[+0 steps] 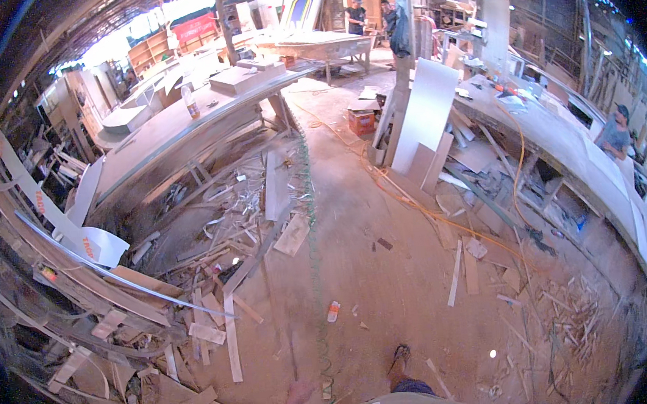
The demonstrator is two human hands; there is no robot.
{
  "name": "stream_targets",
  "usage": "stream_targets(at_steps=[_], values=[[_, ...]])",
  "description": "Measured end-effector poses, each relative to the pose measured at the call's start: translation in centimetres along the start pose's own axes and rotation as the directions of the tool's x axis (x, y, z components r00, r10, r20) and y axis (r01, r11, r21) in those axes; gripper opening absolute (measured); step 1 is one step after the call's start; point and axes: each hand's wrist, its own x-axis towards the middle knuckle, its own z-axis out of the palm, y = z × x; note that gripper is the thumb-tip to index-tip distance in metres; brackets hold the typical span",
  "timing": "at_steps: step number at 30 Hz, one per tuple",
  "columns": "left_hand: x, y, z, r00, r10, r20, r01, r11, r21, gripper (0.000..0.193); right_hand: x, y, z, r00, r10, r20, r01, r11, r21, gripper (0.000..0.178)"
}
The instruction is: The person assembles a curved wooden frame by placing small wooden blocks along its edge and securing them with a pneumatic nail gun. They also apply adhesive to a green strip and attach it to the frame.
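A person stands on the sawdust floor point(390, 273) of a woodshop, one hand point(299, 392) low at the bottom centre of the frame beside a green coiled hose point(311, 226).

The left hand hangs at the bottom edge with its fingers too blurred to tell whether they are curled or spread, and it does not clearly hold anything; the right hand is out of view. The hose runs just right of that hand, from the bottom centre up the middle of the frame toward the long counter point(181, 130) at upper left. It looks light, springy and soft, likely to stretch and snag on the wood offcuts point(218, 316) at lower left; a grip around several coils together would probably hold best.
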Motion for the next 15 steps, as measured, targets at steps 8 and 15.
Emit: stream_targets(at_steps=[8, 15], values=[[5.2, 7.5, -1.1, 0.952, -0.295, 0.075, 0.305, 0.929, -0.209, 0.049, 24.0, -17.3, -18.7, 0.941, -0.327, -0.092, 0.303, 0.93, -0.208, 0.039], [14.9, 12.2, -5.2, 0.973, -0.223, -0.051, 0.187, 0.904, -0.385, 0.036, 31.6, -42.8, -39.5, 0.756, -0.602, -0.257, 0.535, 0.795, -0.287, 0.043]])
